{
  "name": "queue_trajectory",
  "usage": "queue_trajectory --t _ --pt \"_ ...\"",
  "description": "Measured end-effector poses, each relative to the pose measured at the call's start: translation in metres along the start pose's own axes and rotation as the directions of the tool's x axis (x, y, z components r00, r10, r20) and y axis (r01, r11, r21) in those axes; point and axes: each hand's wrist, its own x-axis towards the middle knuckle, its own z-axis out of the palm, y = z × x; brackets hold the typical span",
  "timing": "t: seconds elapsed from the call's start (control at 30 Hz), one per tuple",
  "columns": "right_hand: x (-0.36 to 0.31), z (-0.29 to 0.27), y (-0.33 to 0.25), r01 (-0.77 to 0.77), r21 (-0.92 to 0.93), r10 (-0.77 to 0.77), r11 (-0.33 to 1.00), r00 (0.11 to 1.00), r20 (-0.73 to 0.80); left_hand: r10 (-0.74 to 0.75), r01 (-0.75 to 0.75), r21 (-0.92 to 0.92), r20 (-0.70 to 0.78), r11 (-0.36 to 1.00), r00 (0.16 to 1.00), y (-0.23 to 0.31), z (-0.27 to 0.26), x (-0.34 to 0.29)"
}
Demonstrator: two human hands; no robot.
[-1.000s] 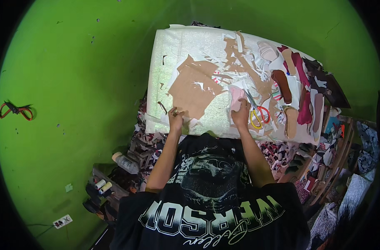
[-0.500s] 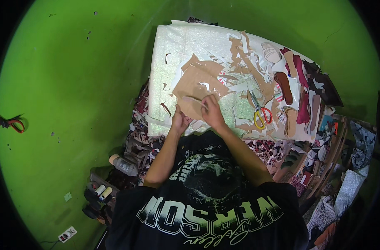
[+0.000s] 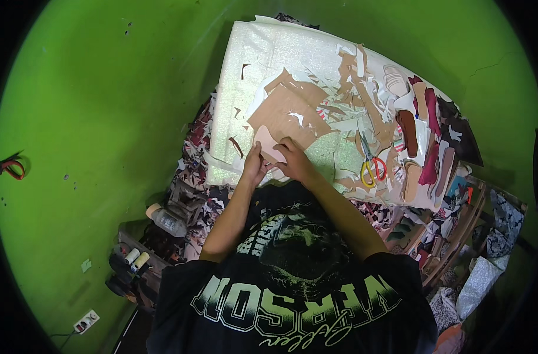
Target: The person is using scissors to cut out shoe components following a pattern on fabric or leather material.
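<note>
A pale pink piece with a rounded end, shaped like a shoe insole (image 3: 265, 139), is held between my two hands near the table's front edge. My left hand (image 3: 254, 167) grips its left side, with the thumb on top. On its right side my right hand (image 3: 292, 160) pinches the edge, fingers bent. Just beyond lies a brown sheet (image 3: 292, 105) with torn or cut edges, partly covered by the pink piece. Scissors (image 3: 370, 162) with one red and one yellow handle rest to the right of my right hand.
Brown and white offcuts (image 3: 363, 88) litter the table (image 3: 251, 47). Along its right side lie stacks of sole-shaped pieces (image 3: 406, 128) in brown, tan and dark red. Scrap heaps surround the table; a plastic bottle (image 3: 167, 220) and thread spools (image 3: 140, 261) are at lower left.
The pale piece, earlier seen nearly edge-on in my right hand, now shows its broad face. Both hands have come together on it. The whole view has shifted slightly.
</note>
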Motion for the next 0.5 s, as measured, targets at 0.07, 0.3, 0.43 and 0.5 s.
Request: queue_trajectory --t 0.07,0.3,0.43,0.5 --pt "-0.003 0.001 0.005 0.015 0.009 -0.015 1.0 1.0 0.012 0.008 -0.007 0.015 -0.043 1.0 0.999 -0.003 -0.001 0.003" --pt "-0.025 -0.014 0.003 -0.16 0.063 0.168 0.985 0.976 -0.136 0.015 -0.014 0.015 -0.071 1.0 0.997 0.001 0.008 -0.001" --pt "-0.028 -0.011 0.013 -0.103 -0.051 0.1 0.993 0.994 -0.046 0.001 0.0 0.012 -0.054 1.0 0.999 0.002 0.012 -0.005" --pt "-0.028 -0.009 0.013 -0.1 -0.084 0.096 0.991 0.994 -0.048 0.004 -0.004 0.016 -0.039 1.0 0.999 0.001 0.011 -0.004"
